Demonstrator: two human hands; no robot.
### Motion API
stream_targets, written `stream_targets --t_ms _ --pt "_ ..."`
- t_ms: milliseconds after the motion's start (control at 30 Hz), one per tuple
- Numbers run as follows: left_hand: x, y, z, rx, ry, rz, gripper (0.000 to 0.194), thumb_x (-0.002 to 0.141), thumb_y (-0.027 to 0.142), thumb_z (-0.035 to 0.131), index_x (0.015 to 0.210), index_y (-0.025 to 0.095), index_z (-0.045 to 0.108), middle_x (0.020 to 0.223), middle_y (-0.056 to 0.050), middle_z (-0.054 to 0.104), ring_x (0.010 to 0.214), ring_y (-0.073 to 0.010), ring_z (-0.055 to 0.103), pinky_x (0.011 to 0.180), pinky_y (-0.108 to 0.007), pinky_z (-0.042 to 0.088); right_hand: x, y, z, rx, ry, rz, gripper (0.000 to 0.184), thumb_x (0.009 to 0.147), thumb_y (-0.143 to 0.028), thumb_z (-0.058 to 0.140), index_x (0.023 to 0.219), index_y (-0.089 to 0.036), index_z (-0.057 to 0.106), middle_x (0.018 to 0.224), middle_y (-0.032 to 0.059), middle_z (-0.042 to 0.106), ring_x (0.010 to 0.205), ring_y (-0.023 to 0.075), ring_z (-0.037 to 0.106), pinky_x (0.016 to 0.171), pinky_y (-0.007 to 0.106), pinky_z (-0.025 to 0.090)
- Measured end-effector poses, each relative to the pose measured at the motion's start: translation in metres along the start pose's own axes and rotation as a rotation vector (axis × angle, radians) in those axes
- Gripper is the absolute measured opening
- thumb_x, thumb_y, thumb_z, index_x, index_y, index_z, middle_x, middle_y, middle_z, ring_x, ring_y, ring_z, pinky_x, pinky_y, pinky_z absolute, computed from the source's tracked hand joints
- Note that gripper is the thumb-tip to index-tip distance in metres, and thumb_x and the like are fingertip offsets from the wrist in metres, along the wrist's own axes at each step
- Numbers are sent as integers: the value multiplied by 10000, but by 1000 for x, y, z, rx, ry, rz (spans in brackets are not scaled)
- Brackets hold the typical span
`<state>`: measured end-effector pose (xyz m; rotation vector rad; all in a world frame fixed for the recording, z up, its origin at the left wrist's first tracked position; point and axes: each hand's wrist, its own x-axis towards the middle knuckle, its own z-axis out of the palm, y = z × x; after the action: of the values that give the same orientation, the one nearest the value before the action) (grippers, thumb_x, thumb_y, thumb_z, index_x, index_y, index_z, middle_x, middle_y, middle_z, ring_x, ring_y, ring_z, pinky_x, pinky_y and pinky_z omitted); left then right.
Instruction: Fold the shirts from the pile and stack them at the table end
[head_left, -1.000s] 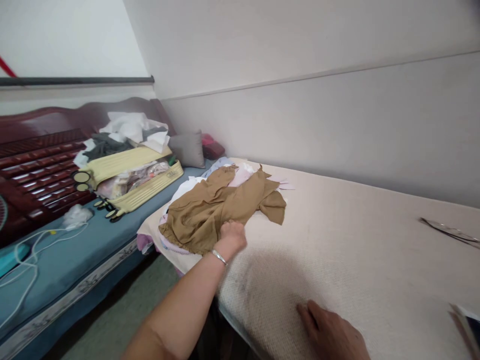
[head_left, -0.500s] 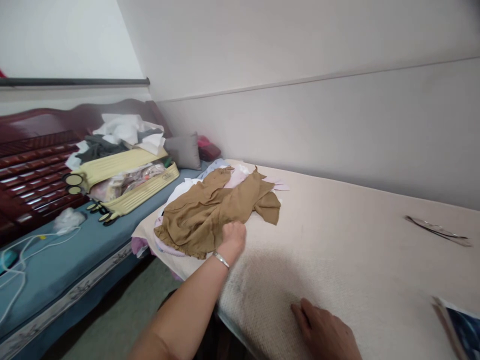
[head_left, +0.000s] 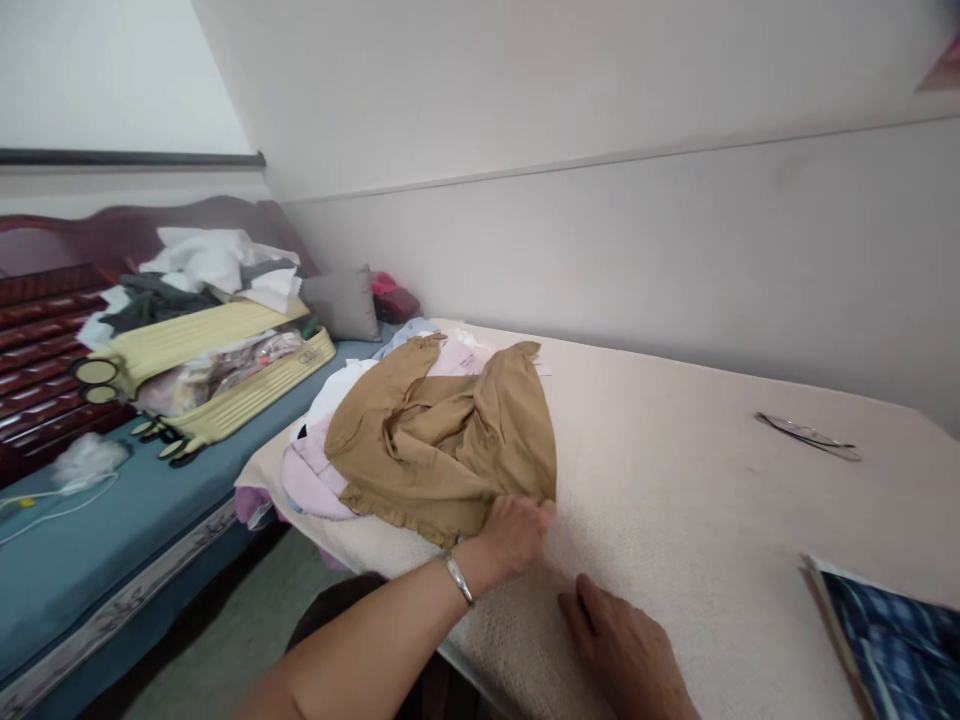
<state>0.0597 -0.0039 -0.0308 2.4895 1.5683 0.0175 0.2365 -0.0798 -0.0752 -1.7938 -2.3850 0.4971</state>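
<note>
A tan-brown garment (head_left: 442, 440) lies bunched on top of a pile of pink and white clothes (head_left: 319, 470) at the left end of a cream textured tabletop (head_left: 675, 480). My left hand (head_left: 514, 535), with a silver bracelet at the wrist, grips the garment's near hem, fingers closed on the cloth. My right hand (head_left: 622, 655) rests flat on the tabletop just right of it, fingers stretched out, holding nothing.
A pair of glasses (head_left: 810, 437) lies at the far right of the tabletop and a blue plaid cloth (head_left: 892, 640) at the near right corner. To the left stands a blue-cushioned wooden bench (head_left: 90, 540) with a yellow case (head_left: 225, 370), clothes, a grey pillow (head_left: 341, 305) and a white cable.
My left hand has pulled the brown garment toward me and to the right, bunching it up. My right hand stayed flat on the tabletop. The view has turned right.
</note>
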Motion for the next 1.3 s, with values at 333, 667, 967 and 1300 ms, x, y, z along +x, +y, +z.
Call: stream_targets --t_ms 333,667,967,1300 --pt "-8 12 5 -149 -66 293 107 868 228 567 884 197 668 938 -61 757 886 -233 715 658 -291 475 1 4 1 213 432 -189 529 964 -207 376 1493 -229 355 1501 153 501 1176 247 656 864 379 585" --pt "-13 20 9 -180 -57 303 191 852 195 559 994 181 685 970 -95 757 892 -245 719 719 -316 528 8 19 10 281 340 -121 443 887 -133 355 1312 -180 473 1151 124 720 894 221 734 750 347 584" --pt "-12 22 7 -176 -65 279 191 887 232 546 1030 194 667 988 -85 758 885 -243 720 710 -315 510 7 13 1 271 285 -79 366 873 -130 354 1190 -215 515 1066 85 725 817 209 721 670 308 523" --pt "-12 21 7 -160 -87 283 190 814 181 571 978 167 666 967 -107 756 864 -281 722 648 -340 499 8 15 0 185 281 -64 342 872 -93 362 1102 -243 566 1021 47 738 806 193 718 637 270 464"
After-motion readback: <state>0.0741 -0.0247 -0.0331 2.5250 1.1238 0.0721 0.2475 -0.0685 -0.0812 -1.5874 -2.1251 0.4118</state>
